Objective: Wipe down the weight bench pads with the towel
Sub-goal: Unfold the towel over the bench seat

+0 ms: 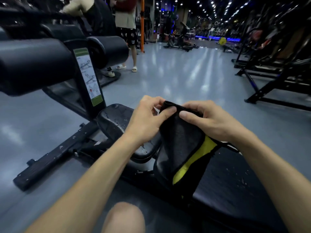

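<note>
Towel (182, 142), black with yellow panel: I am pinching its top edge between my left hand (148, 118) and right hand (205, 120), cloth hanging above the wet seat pad (114, 120).

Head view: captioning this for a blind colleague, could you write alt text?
Both hands, left hand and right hand, hold a black-and-yellow towel above a black weight bench beaded with droplets, on a grey gym floor.
</note>
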{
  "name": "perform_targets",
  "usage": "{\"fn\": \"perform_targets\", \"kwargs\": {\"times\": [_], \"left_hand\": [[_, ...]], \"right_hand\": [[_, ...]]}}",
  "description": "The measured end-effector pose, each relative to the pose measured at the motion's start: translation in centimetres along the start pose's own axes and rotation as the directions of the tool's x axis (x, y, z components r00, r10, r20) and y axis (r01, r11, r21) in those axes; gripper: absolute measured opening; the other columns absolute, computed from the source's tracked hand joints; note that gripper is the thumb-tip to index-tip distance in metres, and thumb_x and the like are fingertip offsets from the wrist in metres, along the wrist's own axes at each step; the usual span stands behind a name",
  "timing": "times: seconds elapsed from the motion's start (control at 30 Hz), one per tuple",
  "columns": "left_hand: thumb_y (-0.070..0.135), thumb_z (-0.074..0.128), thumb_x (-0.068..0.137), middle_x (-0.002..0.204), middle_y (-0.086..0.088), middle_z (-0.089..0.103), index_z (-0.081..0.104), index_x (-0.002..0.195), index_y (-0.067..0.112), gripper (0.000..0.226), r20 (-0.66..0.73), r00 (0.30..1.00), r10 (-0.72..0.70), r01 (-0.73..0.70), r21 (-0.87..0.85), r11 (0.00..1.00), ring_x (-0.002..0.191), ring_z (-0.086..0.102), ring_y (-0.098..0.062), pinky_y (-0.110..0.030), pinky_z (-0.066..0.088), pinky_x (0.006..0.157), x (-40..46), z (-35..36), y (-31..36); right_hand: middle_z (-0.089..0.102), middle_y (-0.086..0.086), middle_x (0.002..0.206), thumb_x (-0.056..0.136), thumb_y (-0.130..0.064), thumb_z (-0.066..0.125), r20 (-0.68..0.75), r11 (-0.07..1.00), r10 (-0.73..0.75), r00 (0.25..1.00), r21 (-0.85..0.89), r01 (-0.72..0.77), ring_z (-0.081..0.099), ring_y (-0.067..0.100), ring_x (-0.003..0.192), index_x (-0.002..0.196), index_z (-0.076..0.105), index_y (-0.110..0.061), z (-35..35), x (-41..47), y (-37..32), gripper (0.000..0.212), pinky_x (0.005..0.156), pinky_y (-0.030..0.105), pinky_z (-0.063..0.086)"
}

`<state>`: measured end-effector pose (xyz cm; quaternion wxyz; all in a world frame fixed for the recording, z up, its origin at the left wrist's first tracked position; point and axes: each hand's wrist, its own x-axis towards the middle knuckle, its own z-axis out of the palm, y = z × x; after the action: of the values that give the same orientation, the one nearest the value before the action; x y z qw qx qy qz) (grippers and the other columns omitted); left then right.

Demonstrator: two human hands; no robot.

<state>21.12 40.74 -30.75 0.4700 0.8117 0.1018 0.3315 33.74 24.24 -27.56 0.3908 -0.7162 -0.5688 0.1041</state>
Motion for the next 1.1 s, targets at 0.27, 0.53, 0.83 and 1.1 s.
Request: {"fn": "perform_targets", "kwargs": {"times": [0.27, 0.53, 0.83, 1.1], "left_hand": [[0.048, 0.068, 0.086, 0.085, -0.013, 0.073, 0.071, 0.091, 0.024, 0.024, 0.079, 0.997, -0.009, 0.005, 0.055, 0.998, 0.08, 0.069, -0.036, -0.056, 0.056, 0.077, -2.8, -2.4, 1.4], [0.044, 0.072, 0.089, 0.07, 0.004, 0.063, 0.065, 0.082, 0.027, 0.019, 0.024, 1.0, 0.0, -0.005, 0.208, 0.978, 0.065, 0.056, -0.011, -0.04, 0.048, 0.064, -2.2, -4.0, 1.1], [0.036, 0.072, 0.09, 0.085, 0.013, 0.066, 0.064, 0.09, 0.03, 0.01, -0.044, 0.999, -0.005, 0.01, 0.111, 0.994, 0.082, 0.064, -0.008, -0.039, 0.053, 0.08, -3.2, -4.8, -2.7], [-0.008, 0.046, 0.09, 0.125, 0.015, 0.056, 0.052, 0.128, 0.038, 0.06, 0.202, 0.978, 0.048, -0.128, 0.406, 0.905, 0.103, 0.056, 0.006, -0.015, 0.039, 0.087, -1.0, -6.7, -6.1]], "right_hand": [[0.074, -0.007, 0.105, 0.085, -0.037, 0.08, 0.012, 0.994, 0.041, 0.999, 0.097, -0.042, 0.071, 0.007, 0.097, 0.121, 0.064, -0.024, 3.3, -3.1, 1.0, 0.042, 0.085, 0.028, 0.056], [0.071, -0.009, 0.1, 0.091, -0.023, 0.078, -0.174, 0.978, 0.048, 0.984, 0.208, -0.011, 0.071, 0.019, 0.089, 0.117, 0.06, -0.04, 5.5, -3.6, 5.2, 0.036, 0.083, 0.043, 0.058], [0.077, 0.002, 0.098, 0.091, -0.017, 0.078, -0.084, 0.864, 0.051, 0.995, 0.503, -0.002, 0.071, 0.014, 0.09, 0.106, 0.07, -0.009, 8.6, -0.2, 7.8, 0.019, 0.081, 0.027, 0.055], [0.072, 0.01, 0.094, 0.089, -0.021, 0.076, 0.143, 0.743, 0.007, 0.99, 0.661, -0.101, 0.067, 0.02, 0.085, 0.107, 0.071, 0.0, 8.9, 5.3, 8.8, 0.028, 0.076, 0.028, 0.054]]}}
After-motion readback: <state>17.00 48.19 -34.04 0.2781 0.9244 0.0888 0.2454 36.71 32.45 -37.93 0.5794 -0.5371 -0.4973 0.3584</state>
